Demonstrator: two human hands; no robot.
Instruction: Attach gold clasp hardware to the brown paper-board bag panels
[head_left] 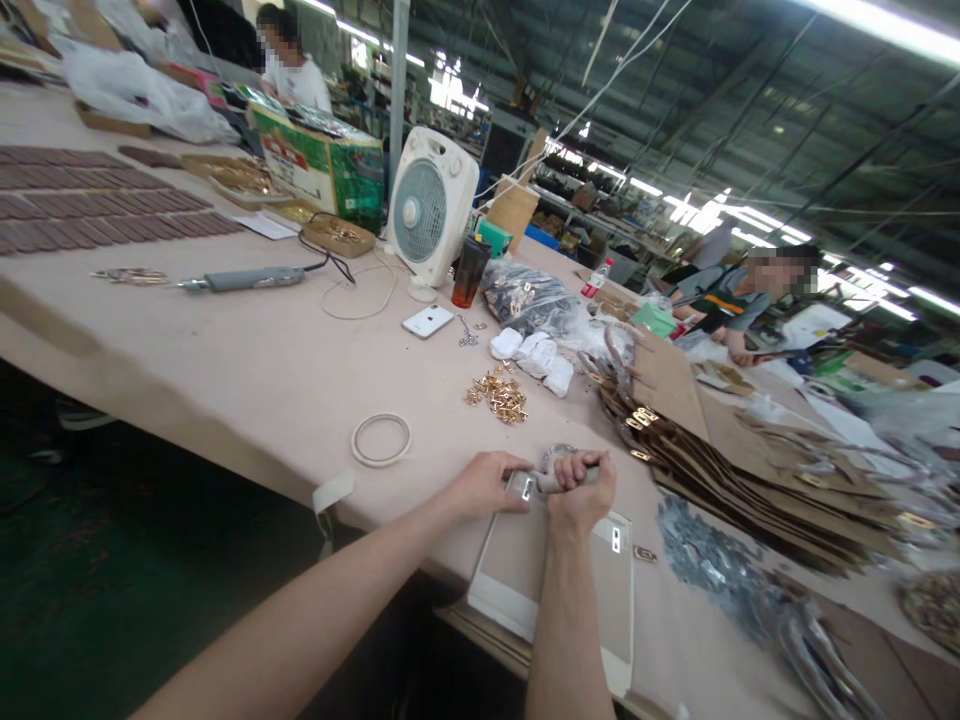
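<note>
A flat beige panel [510, 570] with pale bands lies at the table's near edge. Two small metal fittings show on it, one [528, 489] beside my left hand and one [616, 540] right of my right wrist. My left hand [496, 482] grips the panel's upper left corner between thumb and fingers. Wrapped round a pale tool handle [551, 482], my right hand [581, 488] is closed just above the panel; the tool's tip is too small to make out. A loose metal plate [645, 553] rests to the right of the panel.
Gold hardware [501, 396] is heaped beyond the hands, with a tape roll [381, 440] to the left. Stacked brown pieces [750, 490] lie right. Farther back stand a fan [430, 208], a dark cup [471, 272] and a phone [427, 320]. Two people are in the background.
</note>
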